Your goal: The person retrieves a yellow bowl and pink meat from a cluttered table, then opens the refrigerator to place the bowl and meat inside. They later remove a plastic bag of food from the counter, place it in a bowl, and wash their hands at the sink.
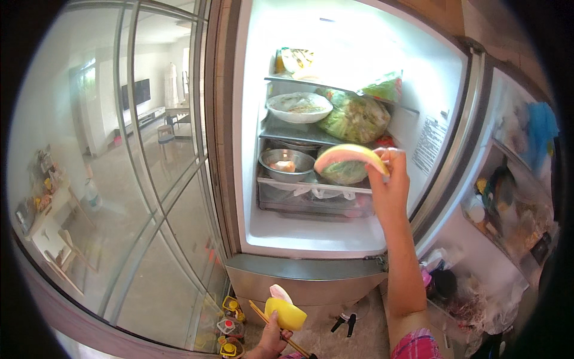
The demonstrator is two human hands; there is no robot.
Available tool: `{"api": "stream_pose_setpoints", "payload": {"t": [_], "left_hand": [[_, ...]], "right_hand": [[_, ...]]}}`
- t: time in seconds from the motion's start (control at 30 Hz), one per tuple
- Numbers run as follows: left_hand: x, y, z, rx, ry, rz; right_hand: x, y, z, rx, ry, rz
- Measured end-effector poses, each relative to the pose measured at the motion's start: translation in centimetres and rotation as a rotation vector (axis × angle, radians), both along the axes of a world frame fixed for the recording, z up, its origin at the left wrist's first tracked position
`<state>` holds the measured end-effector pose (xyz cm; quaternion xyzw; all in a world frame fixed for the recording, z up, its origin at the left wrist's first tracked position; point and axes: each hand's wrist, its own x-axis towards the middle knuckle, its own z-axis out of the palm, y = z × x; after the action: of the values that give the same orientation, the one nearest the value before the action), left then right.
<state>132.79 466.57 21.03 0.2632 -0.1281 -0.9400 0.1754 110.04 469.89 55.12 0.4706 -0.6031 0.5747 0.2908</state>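
My right hand (391, 172) is raised in front of the open refrigerator (314, 240), its fingers shut on one end of a curved piece of yellow-green rind (345, 152) with a pink inner side. Behind that piece, a wrapped green vegetable (343, 172) is partly hidden. Low in view, my left hand (272, 336) grips a yellow bowl-like piece (287, 314), perhaps fruit peel, together with wooden chopsticks (296, 346). A pale pink piece (280, 294) stands up behind the yellow one. Left of the rind, a metal bowl (287, 165) with food in it sits on the lower shelf.
A film-covered white bowl (299, 107) and a large bagged leafy vegetable (354, 117) fill the middle shelf. The open fridge door (506, 256) with loaded racks is at right, a glass sliding door (157, 202) at left. Bottles (231, 327) and a black-handled item (344, 324) are on the floor.
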Motion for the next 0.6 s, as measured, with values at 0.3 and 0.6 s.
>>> {"api": "stream_pose_setpoints", "payload": {"t": [0.3,0.6], "left_hand": [[0.6,-1.3,0.1,0.070,-0.006,-0.013],[1.6,-2.1,0.6,0.048,-0.130,-0.042]], "right_hand": [[-6.6,-7.8,0.9,-0.052,0.329,-0.397],[-8.4,-10.4,-0.8,0.457,0.443,-0.419]]}}
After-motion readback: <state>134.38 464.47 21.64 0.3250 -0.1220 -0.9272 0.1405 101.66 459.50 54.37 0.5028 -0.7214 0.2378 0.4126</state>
